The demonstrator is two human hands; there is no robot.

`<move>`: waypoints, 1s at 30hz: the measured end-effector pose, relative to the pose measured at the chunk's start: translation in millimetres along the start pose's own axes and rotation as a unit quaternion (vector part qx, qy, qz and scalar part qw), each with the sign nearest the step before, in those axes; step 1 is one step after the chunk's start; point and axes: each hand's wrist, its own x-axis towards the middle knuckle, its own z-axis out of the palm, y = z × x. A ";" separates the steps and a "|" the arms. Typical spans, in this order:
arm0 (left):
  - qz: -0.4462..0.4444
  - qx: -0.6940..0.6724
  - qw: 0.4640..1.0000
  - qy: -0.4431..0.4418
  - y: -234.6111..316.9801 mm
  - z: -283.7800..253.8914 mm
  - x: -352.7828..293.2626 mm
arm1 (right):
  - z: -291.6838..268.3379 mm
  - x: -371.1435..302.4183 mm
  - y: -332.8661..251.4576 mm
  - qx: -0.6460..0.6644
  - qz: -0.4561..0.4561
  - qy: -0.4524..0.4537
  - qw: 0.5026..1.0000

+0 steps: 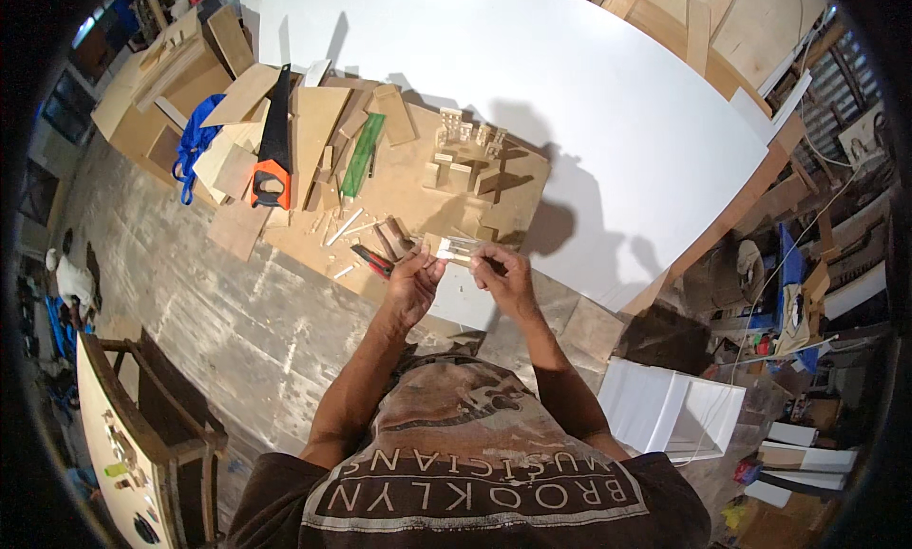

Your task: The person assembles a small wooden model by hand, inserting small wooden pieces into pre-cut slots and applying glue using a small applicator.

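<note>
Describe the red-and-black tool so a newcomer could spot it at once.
Start from the large white surface and the tan board at its left. By the board's near edge, just left of the left hand, lies a slim red-and-black tool. Its red sets it apart from the pale wood scraps beside it and the bigger orange-handled saw.

The small held piece (pixel 446 249) looks like pale wood. The desk (pixel 608 74) is smooth and white with a soft sheen, while the brown board (pixel 404 174) looks like matt wood. The saw (pixel 275 136) combines dark metal with orange plastic. The floor (pixel 237 293) appears rough, like worn concrete.
</note>
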 end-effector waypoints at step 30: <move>0.514 0.642 0.568 0.030 65.6 43.8 54.7 | -28.3 50.6 101.8 -0.594 0.049 -0.064 0.800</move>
